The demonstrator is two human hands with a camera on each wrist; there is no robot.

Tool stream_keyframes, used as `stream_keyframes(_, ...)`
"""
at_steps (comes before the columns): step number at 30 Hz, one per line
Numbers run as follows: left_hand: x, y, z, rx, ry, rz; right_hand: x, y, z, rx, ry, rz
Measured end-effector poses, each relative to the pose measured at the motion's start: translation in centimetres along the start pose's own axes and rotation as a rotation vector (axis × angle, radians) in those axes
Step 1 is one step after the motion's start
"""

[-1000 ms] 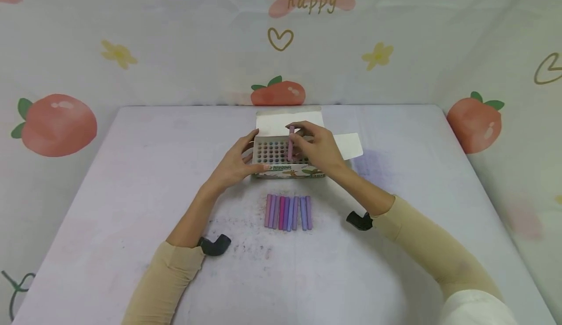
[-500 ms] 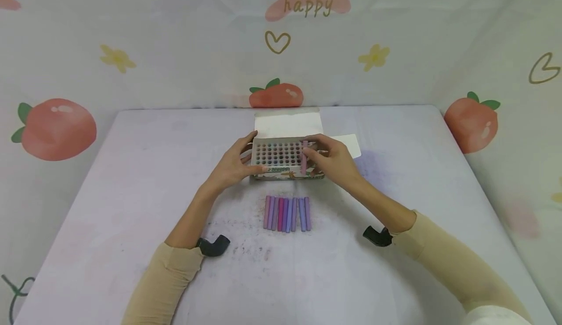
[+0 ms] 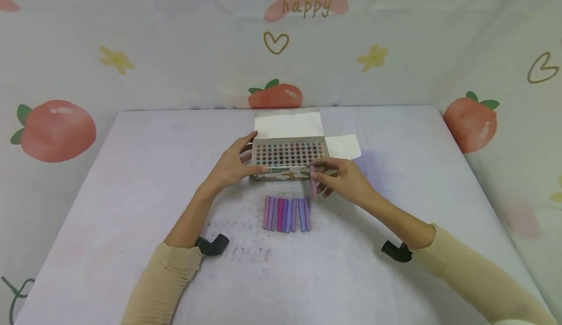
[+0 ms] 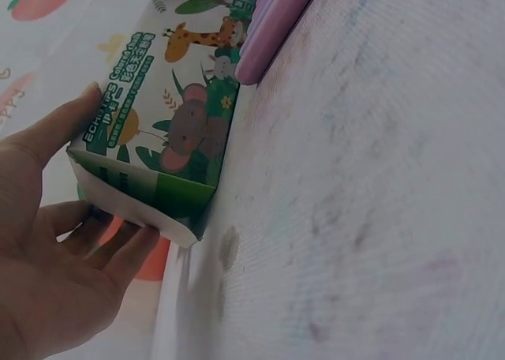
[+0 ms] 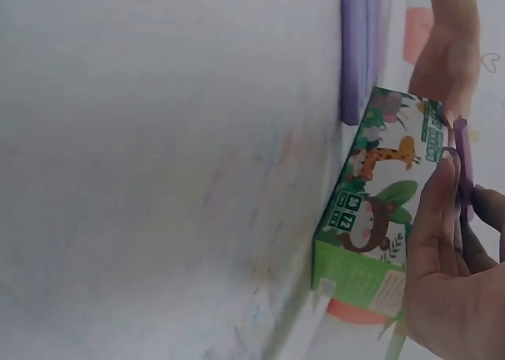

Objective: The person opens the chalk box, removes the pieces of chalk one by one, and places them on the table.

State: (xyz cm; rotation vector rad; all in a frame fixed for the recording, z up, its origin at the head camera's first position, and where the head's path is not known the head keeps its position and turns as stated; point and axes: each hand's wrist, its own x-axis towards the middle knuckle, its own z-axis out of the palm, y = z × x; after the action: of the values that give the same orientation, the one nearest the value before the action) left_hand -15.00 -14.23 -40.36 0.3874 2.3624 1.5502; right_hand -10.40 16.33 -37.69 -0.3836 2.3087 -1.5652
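Observation:
A printed cardboard chalk box [image 3: 287, 174] stands at the table's middle, its white lid [image 3: 288, 124] folded back and many chalk ends showing in rows inside. My left hand [image 3: 231, 165] grips the box's left end, thumb on the front face and fingers round the side. Between thumb and fingers, my right hand [image 3: 347, 179] pinches a pinkish-purple chalk stick [image 3: 313, 182] upright, just in front of the box's right front corner. Nearer to me lies a row of purple, blue and magenta chalk sticks [image 3: 286, 215] side by side. The right wrist view shows the pinched chalk [image 5: 465, 159] partly behind fingers.
A white side flap [image 3: 344, 147] sticks out from the box's right end. The pale table [image 3: 175, 139] carries chalk smudges, with a purple patch right of the box. Behind it hangs a fruit-patterned backdrop [image 3: 197, 37]. Black wrist mounts [image 3: 213, 245] jut from both sleeves.
My right hand has carried the pinkish-purple chalk from above the box rightward and toward me, past its front edge. My left hand keeps its grip on the box.

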Motion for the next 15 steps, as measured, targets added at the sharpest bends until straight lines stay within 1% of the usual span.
stream_keyframes(5, -0.1, 0.1, -0.2, 0.012, 0.006, -0.005, -0.5, 0.5, 0.1, -0.017, -0.018, 0.008)
stream_keyframes(12, -0.2, 0.1, -0.4, 0.022, 0.003, 0.004, -0.6, 2.2, 0.9, -0.041, -0.04, 0.085)
stream_keyframes(15, -0.2, 0.1, -0.5, 0.032, 0.001, 0.005, -0.7, 2.8, 1.2, -0.074, -0.045, 0.109)
